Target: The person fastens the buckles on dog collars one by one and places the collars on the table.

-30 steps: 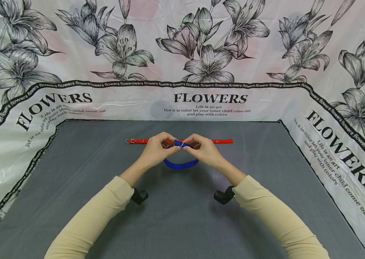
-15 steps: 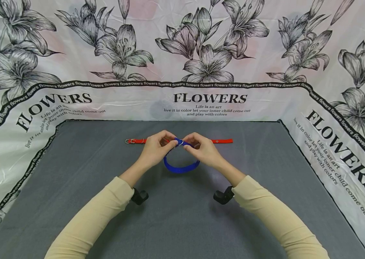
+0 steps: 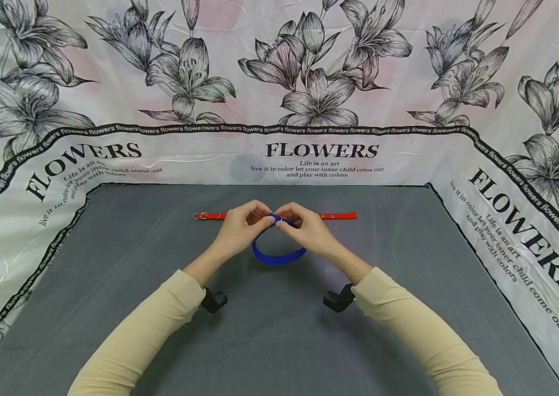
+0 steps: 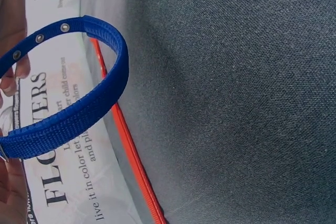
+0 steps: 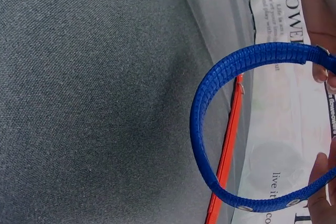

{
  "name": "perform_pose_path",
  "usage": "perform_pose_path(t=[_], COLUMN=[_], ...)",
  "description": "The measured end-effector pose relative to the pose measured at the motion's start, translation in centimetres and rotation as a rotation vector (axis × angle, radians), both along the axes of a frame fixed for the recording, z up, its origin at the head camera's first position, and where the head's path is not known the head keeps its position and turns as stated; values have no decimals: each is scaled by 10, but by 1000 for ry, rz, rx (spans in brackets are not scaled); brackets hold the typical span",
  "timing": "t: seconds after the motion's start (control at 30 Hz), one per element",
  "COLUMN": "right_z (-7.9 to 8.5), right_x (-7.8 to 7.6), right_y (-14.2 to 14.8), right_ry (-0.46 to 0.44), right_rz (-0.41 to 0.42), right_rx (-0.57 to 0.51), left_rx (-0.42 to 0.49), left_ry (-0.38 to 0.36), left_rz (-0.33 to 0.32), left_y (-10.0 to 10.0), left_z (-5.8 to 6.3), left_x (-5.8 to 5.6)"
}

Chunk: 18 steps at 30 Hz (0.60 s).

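A blue pet collar [image 3: 279, 258], bent into a loop, hangs above the grey cloth with its two ends meeting at the top. My left hand [image 3: 239, 230] pinches the buckle end between thumb and fingers. From the other side, my right hand [image 3: 313, 230] pinches the strap end close by. Metal-rimmed eyelets [image 4: 65, 27] line the strap in the left wrist view, and part of a metal fitting [image 5: 323, 50] shows at the edge of the right wrist view. Fingertips partly hide where the ends meet, so I cannot tell whether the pin is through a hole.
Behind the hands, a red collar [image 3: 214, 216] lies straight across the grey cloth [image 3: 279, 330], its buckle to the left and its middle hidden by the hands. White flower-printed fabric [image 3: 200, 159] borders the cloth at the back and sides.
The blue loop hangs slightly lower and rounder than a second ago. My right hand has shifted a little left, closer to the left hand, uncovering more of the red strap.
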State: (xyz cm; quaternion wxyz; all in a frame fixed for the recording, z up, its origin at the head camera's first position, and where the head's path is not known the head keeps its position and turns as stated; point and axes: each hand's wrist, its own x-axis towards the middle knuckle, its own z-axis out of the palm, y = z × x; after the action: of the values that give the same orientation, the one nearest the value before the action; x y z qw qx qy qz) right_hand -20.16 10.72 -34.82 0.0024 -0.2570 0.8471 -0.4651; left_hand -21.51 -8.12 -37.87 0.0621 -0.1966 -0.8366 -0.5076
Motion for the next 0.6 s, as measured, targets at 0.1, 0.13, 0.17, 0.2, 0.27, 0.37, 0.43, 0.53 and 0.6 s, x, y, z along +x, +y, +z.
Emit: perform_pose_path(t=[0.1, 0.13, 0.17, 0.2, 0.27, 0.37, 0.43, 0.53, 0.6], right_z=[-5, -10, -15, -20, -29, -33, -32, -32, -32], right_x=[-3, -7, -10, -13, -20, -23, -22, -21, -21], right_y=[0, 2, 3, 5, 8, 10, 10, 10, 10], right_ry=[9, 14, 18, 20, 20, 14, 13, 26, 32], right_rz=[-2, -6, -10, -14, -22, -38, -43, -42, -36], right_rx=[2, 2, -2, -5, -10, -7, -2, -3, -15], left_rx=[23, 44, 66, 87, 118, 138, 137, 135, 123], left_ry=[-10, -14, -18, -23, -36, -46, -50, -46, -46], left_rz=[-1, -4, -4, -4, -2, -6, -6, -9, -3], left_y=[-1, -2, -2, -3, -4, -3, -2, 0, 0], left_z=[0, 0, 0, 0, 2, 12, 20, 25, 20], left_x=[-1, -1, -2, -2, -1, 4, 10, 14, 11])
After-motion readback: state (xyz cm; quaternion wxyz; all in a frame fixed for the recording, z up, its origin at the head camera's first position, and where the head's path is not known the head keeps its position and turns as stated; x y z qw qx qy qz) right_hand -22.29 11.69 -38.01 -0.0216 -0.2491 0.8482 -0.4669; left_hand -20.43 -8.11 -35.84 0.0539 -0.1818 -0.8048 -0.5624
